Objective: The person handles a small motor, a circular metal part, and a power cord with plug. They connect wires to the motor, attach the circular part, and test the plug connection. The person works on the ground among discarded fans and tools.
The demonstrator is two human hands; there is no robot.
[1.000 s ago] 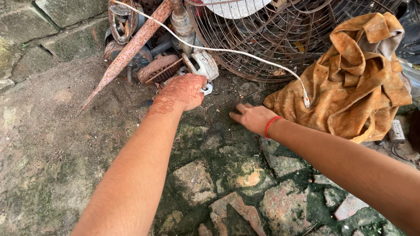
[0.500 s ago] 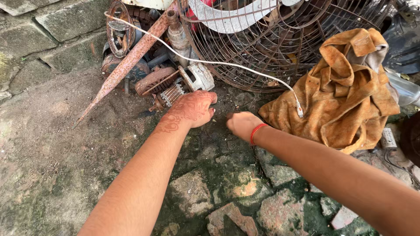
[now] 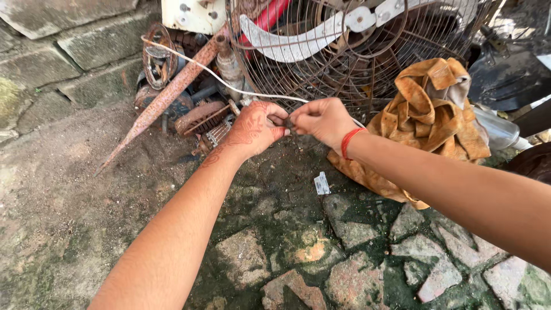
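Both hands have risen off the mossy stone paving (image 3: 344, 229) and met in front of the rusty fan guard (image 3: 356, 63). The left hand (image 3: 252, 129) and right hand (image 3: 321, 120) now pinch one small dark part (image 3: 285, 121) between their fingertips, beside the white cord (image 3: 229, 80). What the part is cannot be told.

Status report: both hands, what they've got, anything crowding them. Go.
Left hand and right hand meet fingertip to fingertip, pinching a small dark part. White cord runs just behind them. Rusty fan cage and orange rag close by.
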